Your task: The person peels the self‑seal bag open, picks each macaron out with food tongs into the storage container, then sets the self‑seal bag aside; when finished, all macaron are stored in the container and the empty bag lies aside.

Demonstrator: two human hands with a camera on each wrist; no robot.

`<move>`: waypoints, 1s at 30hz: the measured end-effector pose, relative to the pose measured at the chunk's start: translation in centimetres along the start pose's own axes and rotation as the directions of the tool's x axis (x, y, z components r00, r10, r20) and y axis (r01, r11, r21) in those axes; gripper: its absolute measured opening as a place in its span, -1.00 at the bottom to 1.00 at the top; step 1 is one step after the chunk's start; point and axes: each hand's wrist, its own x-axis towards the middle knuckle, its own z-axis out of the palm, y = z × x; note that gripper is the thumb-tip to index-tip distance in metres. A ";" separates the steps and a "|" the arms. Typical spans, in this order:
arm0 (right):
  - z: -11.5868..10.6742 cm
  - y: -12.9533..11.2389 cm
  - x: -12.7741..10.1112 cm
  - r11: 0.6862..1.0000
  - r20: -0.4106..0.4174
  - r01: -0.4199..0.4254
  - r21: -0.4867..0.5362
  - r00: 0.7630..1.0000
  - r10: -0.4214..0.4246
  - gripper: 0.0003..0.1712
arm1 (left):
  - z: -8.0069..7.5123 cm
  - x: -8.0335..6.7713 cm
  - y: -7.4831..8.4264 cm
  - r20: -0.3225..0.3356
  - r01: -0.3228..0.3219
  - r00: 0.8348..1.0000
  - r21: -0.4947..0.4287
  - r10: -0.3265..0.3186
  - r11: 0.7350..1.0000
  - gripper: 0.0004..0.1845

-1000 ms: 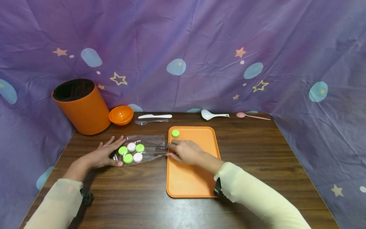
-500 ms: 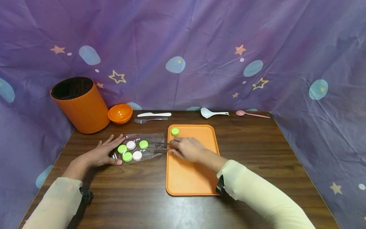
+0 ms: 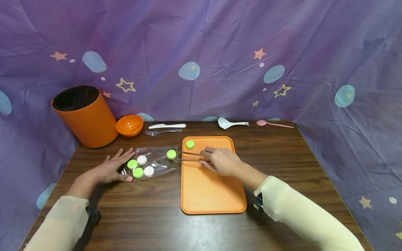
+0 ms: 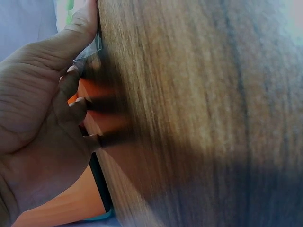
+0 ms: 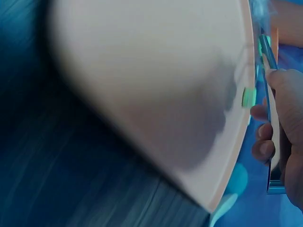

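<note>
A clear plastic bag [image 3: 161, 169] with several green and white round pieces, shaped like macarons, lies flat on the table. My left hand [image 3: 108, 169] rests on the bag's left end with fingers spread; the left wrist view shows the thumb [image 4: 78, 35] by the plastic. Metal tongs [image 5: 273, 113] are gripped in my right hand [image 3: 223, 161] above the orange tray [image 3: 208, 198]. Their tips pinch a green macaron-like piece [image 3: 171, 154] at the bag's right end; whether it is clear of the plastic I cannot tell. Another green piece [image 3: 190, 144] sits in the tray's far left corner.
At the back left stand an orange knife block [image 3: 91, 122] and an orange bowl [image 3: 129, 125]. A white knife [image 3: 167, 126], a clear fork [image 3: 163, 131], a white ladle [image 3: 224, 123] and a pink spoon [image 3: 261, 122] lie along the back edge.
The right hand has drawn back to the right with the tongs, and the pinched green piece has slid from among the others to the bag's right end. The left hand has stayed in place.
</note>
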 end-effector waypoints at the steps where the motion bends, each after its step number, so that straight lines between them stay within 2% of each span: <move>1: -0.1 0.3 -0.3 1.000 0.003 -0.011 -0.007 1.000 0.011 -0.61 | -0.1 -0.1 0.2 0.001 0.006 1.000 0.001 -0.006 1.000 0.23; 5: -0.6 1.5 -1.4 0.999 -0.001 -0.049 -0.012 0.999 0.049 -0.59 | -0.7 -0.5 1.9 0.024 0.032 0.999 -0.007 -0.032 0.999 0.22; 8: -1.1 2.4 -2.0 0.997 -0.016 -0.071 -0.005 0.997 0.071 -0.60 | -0.8 -0.6 2.1 0.024 0.015 1.000 -0.023 -0.014 1.000 0.23; 15: -2.0 4.3 -3.4 0.992 -0.039 -0.125 0.007 0.991 0.125 -0.65 | -0.3 -0.4 0.1 -0.007 -0.050 0.999 -0.040 0.049 0.998 0.22; 18: -2.0 5.1 -3.9 0.989 -0.044 -0.146 0.012 0.988 0.146 -0.67 | -0.3 -0.4 0.0 -0.004 -0.064 0.998 -0.041 0.064 0.997 0.22; 23: -1.5 6.1 -4.9 0.982 -0.036 -0.186 0.021 0.982 0.187 -0.68 | -0.1 -0.1 -0.6 0.005 -0.051 0.999 -0.038 0.051 0.998 0.23; 26: -1.1 6.4 -5.3 0.978 -0.020 -0.208 0.027 0.978 0.209 -0.67 | 0.1 0.2 -1.0 0.010 -0.017 1.000 -0.020 0.017 1.000 0.26; 30: -0.7 6.5 -5.6 0.973 0.000 -0.227 0.040 0.974 0.227 -0.68 | 0.1 0.2 -0.4 0.013 0.017 1.000 -0.007 -0.017 1.000 0.28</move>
